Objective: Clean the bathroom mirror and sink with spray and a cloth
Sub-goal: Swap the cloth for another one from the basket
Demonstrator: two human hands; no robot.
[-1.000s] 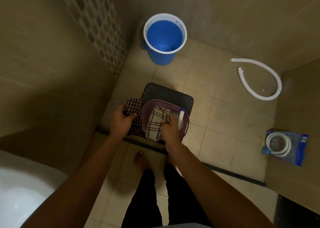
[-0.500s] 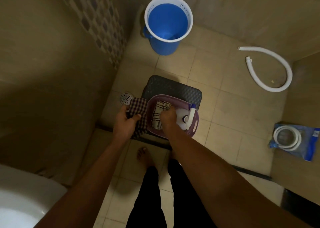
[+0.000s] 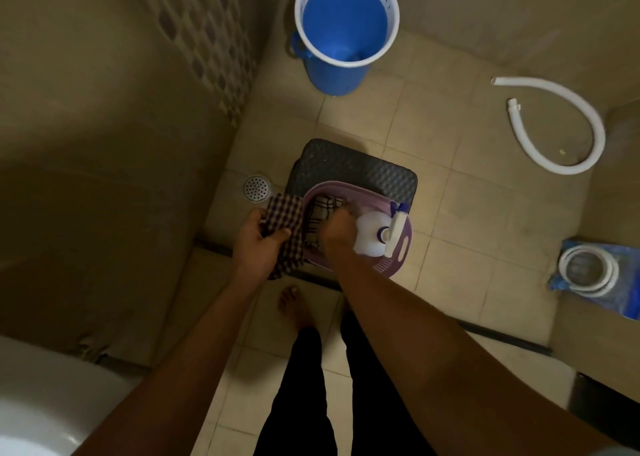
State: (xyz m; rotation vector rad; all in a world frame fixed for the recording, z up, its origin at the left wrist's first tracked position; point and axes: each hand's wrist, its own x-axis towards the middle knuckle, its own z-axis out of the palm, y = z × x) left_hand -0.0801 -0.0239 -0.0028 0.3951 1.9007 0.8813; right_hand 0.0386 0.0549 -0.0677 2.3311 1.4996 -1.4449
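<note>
Two hands work at mid-frame over a purple basket set on a dark stool. Nearest, the left hand has its fingers curled round a small-checked cloth at the basket's left rim; it should be light, limp and easy to bunch anywhere. The right hand reaches into the basket onto a larger-checked cloth; its fingers are hidden, so I cannot tell their grip. Just right lies the spray bottle, likely rigid, smooth and heavier, best taken by the neck under its trigger. Farther up stands a blue bucket.
</note>
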